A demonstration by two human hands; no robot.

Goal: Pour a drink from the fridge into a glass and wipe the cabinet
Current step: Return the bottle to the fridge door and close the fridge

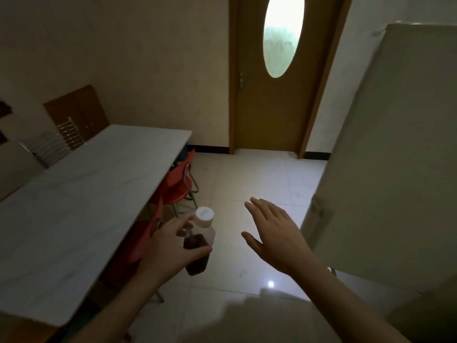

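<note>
My left hand grips a clear plastic bottle with a white cap and dark reddish-brown drink filling its lower part. I hold it upright over the floor, just off the right edge of the table. My right hand is spread flat with fingers apart and holds nothing; it hovers to the right of the bottle, close to the pale fridge whose door stands along the right side. No glass is in sight.
A long white marble-look table runs along the left. Red chairs are tucked under its right edge. A wooden door with an oval window stands ahead. Glossy tiled floor lies between table and fridge.
</note>
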